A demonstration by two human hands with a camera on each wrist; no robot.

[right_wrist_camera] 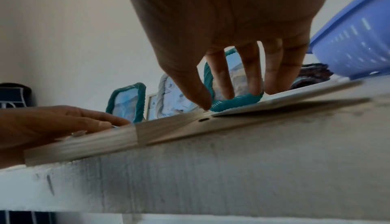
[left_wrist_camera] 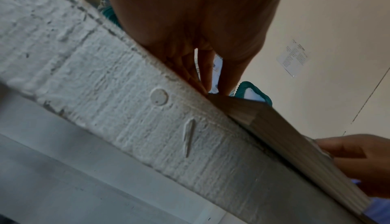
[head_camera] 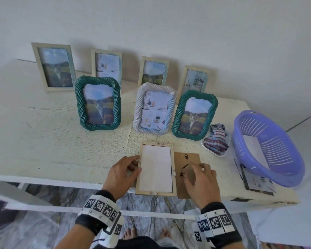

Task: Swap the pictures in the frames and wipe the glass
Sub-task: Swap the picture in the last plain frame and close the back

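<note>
A light wooden frame point(head_camera: 173, 157) lies face down at the table's front edge, the white back of a picture point(head_camera: 156, 168) showing inside it. My left hand point(head_camera: 137, 163) rests its fingertips against the frame's left edge; the left wrist view shows the fingers point(left_wrist_camera: 225, 77) straight, touching the frame's corner point(left_wrist_camera: 284, 137). The brown backing board point(head_camera: 194, 157) lies just right of the frame. My right hand point(head_camera: 196, 169) hovers over the board with spread, straight fingers point(right_wrist_camera: 253, 77), the thumb tip by the frame's right edge point(right_wrist_camera: 168, 124). A striped cloth point(head_camera: 216, 141) sits on a small white tray.
Two teal rope frames point(head_camera: 99, 103) point(head_camera: 194, 115) and a white one point(head_camera: 154, 108) stand behind, with several pale wooden frames against the wall. A purple basket point(head_camera: 266, 146) holding a sheet stands at the right, on a loose picture point(head_camera: 257, 182). The table's front edge point(head_camera: 43, 178) is close.
</note>
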